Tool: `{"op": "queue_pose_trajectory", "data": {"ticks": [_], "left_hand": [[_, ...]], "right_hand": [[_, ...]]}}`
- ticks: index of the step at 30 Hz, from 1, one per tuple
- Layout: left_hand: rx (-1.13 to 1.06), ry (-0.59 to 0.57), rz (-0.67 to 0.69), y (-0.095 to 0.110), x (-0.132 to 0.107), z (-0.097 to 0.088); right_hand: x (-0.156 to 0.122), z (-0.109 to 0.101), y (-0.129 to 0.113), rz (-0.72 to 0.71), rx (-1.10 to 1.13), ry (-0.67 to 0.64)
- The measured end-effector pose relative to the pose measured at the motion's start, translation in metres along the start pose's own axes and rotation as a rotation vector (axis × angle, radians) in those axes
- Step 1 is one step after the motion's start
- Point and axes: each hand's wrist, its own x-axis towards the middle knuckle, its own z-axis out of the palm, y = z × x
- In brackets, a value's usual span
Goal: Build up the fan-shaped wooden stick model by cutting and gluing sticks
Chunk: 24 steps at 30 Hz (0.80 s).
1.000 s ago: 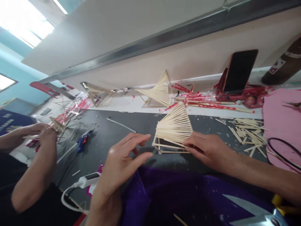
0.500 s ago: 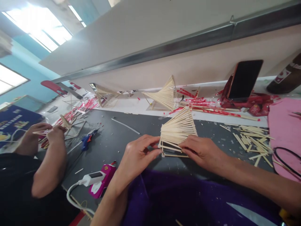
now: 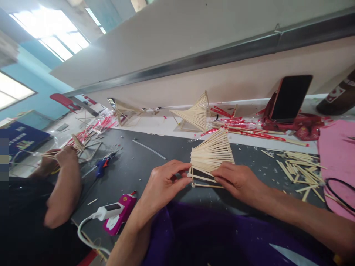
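Note:
A small fan-shaped model of pale wooden sticks [image 3: 212, 153] stands on the dark grey tabletop, its sticks laid side by side in a twisting surface. My left hand [image 3: 169, 181] closes thumb and fingers on its left front corner, where whitish glue blobs show. With fingers pinched, my right hand [image 3: 237, 181] grips the right ends of the front sticks and hides that corner. Between my hands a dark gap shows near the frame's front. Behind stands a similar finished-looking stick model [image 3: 195, 112] on the white ledge.
Loose cut sticks [image 3: 301, 168] lie at right beside a pink cloth [image 3: 337, 159]. A phone [image 3: 292, 98] leans at the back near a bottle [image 3: 337, 94]. Leftward are a blue glue gun [image 3: 102, 167], a magenta power socket [image 3: 119, 214] and a co-worker's arm [image 3: 65, 184].
My hands keep their grip on the stick model with barely any movement. The view shifts slightly. At left, the co-worker's hands have moved, with long sticks now showing there.

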Motion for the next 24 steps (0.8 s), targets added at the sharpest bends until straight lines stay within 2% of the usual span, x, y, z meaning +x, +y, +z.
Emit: {"op": "queue_pose_trajectory", "data": {"ticks": [14,24], "left_hand": [[0.027,-0.008,0.002,-0.0007,-0.0003,-0.0013],[0.082,-0.034,0.021,-0.0006,-0.0028,-0.0020]], "right_hand": [[0.0027,-0.0020,-0.0010,-0.061,-0.121,-0.053],[0.0064,0.0007,-0.0001,-0.057,-0.099,-0.022]]}}
